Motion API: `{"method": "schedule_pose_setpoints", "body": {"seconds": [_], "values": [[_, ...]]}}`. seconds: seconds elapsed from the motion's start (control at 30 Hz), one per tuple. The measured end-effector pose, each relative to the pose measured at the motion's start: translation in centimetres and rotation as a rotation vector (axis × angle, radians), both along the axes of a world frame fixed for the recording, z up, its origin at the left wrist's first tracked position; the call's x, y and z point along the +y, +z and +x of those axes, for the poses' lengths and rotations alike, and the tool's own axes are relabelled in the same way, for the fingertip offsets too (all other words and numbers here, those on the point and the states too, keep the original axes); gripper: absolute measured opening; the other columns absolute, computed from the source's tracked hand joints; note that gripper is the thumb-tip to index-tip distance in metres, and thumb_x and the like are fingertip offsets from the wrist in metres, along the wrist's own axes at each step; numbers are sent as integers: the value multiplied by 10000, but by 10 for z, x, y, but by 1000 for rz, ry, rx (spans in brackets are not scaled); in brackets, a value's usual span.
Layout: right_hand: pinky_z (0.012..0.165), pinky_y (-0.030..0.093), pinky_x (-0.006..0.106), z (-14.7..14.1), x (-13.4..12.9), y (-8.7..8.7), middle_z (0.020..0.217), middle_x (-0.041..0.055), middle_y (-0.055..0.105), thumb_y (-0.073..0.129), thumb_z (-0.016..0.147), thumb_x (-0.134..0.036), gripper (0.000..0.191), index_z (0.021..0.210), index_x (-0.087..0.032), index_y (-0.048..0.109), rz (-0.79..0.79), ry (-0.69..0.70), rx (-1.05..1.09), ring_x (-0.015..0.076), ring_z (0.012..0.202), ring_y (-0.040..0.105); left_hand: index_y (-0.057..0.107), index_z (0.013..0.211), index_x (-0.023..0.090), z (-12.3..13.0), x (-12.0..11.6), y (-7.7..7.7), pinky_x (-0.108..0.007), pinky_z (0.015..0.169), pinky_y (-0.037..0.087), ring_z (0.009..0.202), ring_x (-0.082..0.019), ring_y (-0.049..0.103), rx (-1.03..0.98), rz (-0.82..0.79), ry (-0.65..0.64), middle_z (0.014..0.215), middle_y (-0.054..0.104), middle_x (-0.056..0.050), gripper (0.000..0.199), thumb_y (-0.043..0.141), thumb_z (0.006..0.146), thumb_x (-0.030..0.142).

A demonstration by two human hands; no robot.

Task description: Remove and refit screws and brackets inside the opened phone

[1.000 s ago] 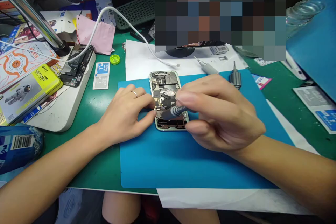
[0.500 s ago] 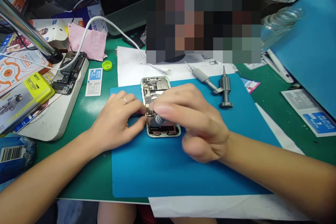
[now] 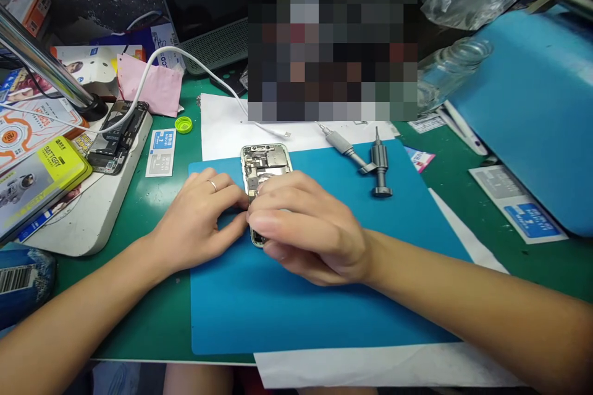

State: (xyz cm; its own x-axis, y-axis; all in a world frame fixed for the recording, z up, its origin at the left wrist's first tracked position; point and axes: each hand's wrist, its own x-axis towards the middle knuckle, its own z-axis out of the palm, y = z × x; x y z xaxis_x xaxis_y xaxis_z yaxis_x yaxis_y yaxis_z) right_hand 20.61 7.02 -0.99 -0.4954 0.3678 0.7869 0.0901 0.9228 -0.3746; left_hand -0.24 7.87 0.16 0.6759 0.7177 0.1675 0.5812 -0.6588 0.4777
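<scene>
An opened phone point(image 3: 267, 163) with its inner parts bare lies upright to me on a blue mat point(image 3: 259, 321). My left hand point(image 3: 197, 222), a ring on one finger, grips the phone's left edge between thumb and fingertips. Over the lower half of the phone, my right hand point(image 3: 308, 228) is closed in a pinch. A grey screwdriver showed beneath these fingers half a second ago; now the hand hides nearly all of it. Two more grey screwdrivers, one slanted point(image 3: 340, 143) and one straight point(image 3: 380, 163), lie on the far part of the mat.
A white cable point(image 3: 185, 55) arches over the left side, its plug beyond the phone. At left are a battery box point(image 3: 50, 166), another opened phone point(image 3: 115, 142) and a green cap point(image 3: 183, 125). A glass jar point(image 3: 454, 68) and a blue sheet point(image 3: 523, 117) are at right.
My right hand has come down and closed its fingers over the phone, covering the screwdriver. My left hand keeps its hold on the phone's edge. The view has shifted slightly.
</scene>
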Motion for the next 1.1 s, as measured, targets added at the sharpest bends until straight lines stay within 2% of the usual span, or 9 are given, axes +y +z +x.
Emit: {"method": "schedule_pose_setpoints", "body": {"seconds": [0.1,0.2,0.37,0.53,0.63,0.8,1.1], "values": [[881,546,359,0,0,0,872,34,654,432,999,-119,279,1264,-148,517,-20,0,16,150,898,636,553,837,207,1,0,0,-353,716,318,785,-186,459,-5,20,-4,849,589,-7,191,495,1002,283],[863,549,355,0,1,-2,786,5,632,469,979,-96,301,1274,-141,508,-17,1,27,145,815,612,559,855,207,1,0,0,-353,719,321,783,-182,459,-7,21,-7,861,599,-3,174,509,1001,289],[874,531,336,0,1,-2,889,25,665,466,983,-85,280,1252,-148,512,-3,-5,9,133,846,607,566,862,207,0,0,1,-352,728,326,787,-179,460,-16,-2,0,872,607,-2,158,496,993,261],[861,538,351,0,1,-1,896,48,658,464,1002,-143,241,1235,-128,526,10,7,20,156,866,622,565,860,211,0,1,-1,-355,724,324,795,-183,466,-13,-9,0,863,603,0,162,500,994,275],[901,543,362,0,0,0,897,51,660,454,984,-102,274,1249,-120,523,0,19,20,163,907,639,568,845,207,0,1,-1,-356,727,341,806,-189,465,-20,4,5,856,582,-9,196,493,1005,293],[936,542,352,-1,-1,0,815,12,632,474,953,-45,314,1250,-127,533,-7,15,10,139,817,617,615,890,193,1,1,0,-366,824,413,940,-206,486,-53,2,38,1059,596,-56,146,569,966,308],[900,556,369,0,0,-1,849,29,664,471,980,-107,257,1222,-146,546,10,3,6,153,867,635,636,991,188,1,0,0,-438,943,432,1146,-266,482,-24,-4,80,1245,582,-90,191,568,939,358]]}}
